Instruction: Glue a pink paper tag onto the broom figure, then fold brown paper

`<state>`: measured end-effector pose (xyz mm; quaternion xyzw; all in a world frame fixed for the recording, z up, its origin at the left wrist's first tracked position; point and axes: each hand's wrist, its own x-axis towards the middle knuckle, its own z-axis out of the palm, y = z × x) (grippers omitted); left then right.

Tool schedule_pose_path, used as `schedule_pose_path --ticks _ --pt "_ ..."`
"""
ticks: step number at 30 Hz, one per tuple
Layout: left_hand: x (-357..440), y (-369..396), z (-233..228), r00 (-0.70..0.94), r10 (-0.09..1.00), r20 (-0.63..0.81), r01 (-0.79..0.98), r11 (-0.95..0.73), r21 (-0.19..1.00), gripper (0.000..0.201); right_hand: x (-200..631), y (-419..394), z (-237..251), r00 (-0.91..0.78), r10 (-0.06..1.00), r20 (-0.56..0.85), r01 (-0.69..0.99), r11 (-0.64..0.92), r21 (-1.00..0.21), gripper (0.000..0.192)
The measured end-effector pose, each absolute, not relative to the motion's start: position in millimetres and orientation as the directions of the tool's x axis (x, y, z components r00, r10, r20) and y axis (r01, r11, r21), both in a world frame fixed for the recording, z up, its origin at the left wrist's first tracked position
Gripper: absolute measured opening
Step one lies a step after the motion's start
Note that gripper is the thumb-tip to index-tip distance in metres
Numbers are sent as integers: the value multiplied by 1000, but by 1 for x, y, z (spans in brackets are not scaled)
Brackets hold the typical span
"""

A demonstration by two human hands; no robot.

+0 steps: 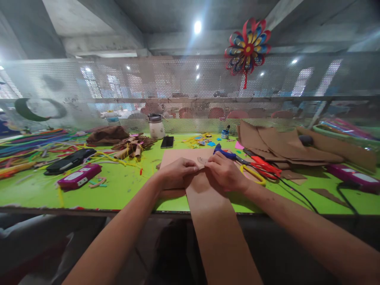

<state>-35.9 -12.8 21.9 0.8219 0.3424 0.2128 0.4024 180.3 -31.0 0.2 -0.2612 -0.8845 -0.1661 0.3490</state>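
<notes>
Green desk (124, 190): your left hand (175, 172) and right hand (225, 172) meet, fingers (192, 168) pinching a small brown cutout (202, 160) above the brown paper strip (208, 198) overhanging the near edge. Just right lie red scissors (264, 166) and yellow scissors (252, 174); behind, a phone (167, 142) and white jar (156, 127), contents hidden.

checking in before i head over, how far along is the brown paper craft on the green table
Early to midway, by the look of it. Done: a bundle of rolled brown paper pieces lies at the back left. In hand: the left hand and right hand pinch a small brown cutout over a long brown paper strip. Left: the strip looks largely uncut, and a stack of brown sheets waits beside red scissors.
</notes>
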Motion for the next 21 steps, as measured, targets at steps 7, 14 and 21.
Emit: schedule_pose_path --ticks 7,14,21 --pt "-36 -13 24 706 702 95 462 -558 689 36 180 -31 4 -426 505 751 436 842 -319 24" --pt "-30 -19 24 730 664 159 445 -639 627 30 179 -25 1 -432 805 407 484 587 -648 29" --pt "-28 -21 28 726 664 180 434 -645 630 28 181 -21 -5 -380 863 333 286 452 -845 30"
